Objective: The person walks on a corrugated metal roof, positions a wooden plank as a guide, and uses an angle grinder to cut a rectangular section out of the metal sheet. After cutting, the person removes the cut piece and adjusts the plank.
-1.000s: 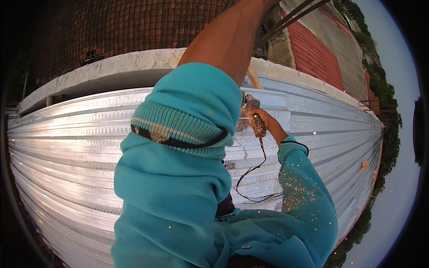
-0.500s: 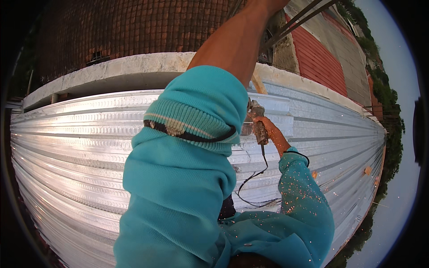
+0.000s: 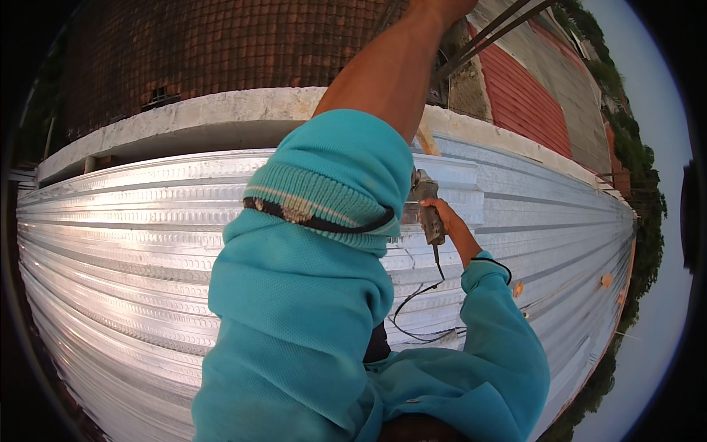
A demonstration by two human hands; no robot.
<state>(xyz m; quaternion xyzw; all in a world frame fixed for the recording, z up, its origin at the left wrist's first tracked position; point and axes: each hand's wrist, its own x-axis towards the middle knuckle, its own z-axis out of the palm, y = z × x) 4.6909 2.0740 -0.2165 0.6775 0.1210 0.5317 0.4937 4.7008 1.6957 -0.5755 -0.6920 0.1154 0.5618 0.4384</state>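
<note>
My right hand (image 3: pixel 439 214) grips a dusty angle grinder (image 3: pixel 428 208), whose black cord hangs over the ribbed silver metal sheeting (image 3: pixel 125 250). The grinder's head is partly hidden behind my left forearm in its rolled turquoise sleeve. That arm stretches up across the view, with my left hand (image 3: pixel 449 10) cut off at the top edge beside dark metal bars (image 3: pixel 501 33); its fingers are too hidden to make out. A small wooden piece (image 3: pixel 427 140) shows behind the grinder.
A white concrete ledge (image 3: pixel 213 107) runs along the far side of the sheeting. Beyond it lie a tiled roof (image 3: pixel 206 44), red corrugated roofing (image 3: pixel 519 99) and grey roofing. Trees line the right, past the sheet edge. Small orange bits (image 3: pixel 606 280) sit on the right part of the sheeting.
The orange sparks that sprayed over my right sleeve in both earlier frames are gone. My left arm and the grinder have shifted slightly rightward, and the grinder also a little down.
</note>
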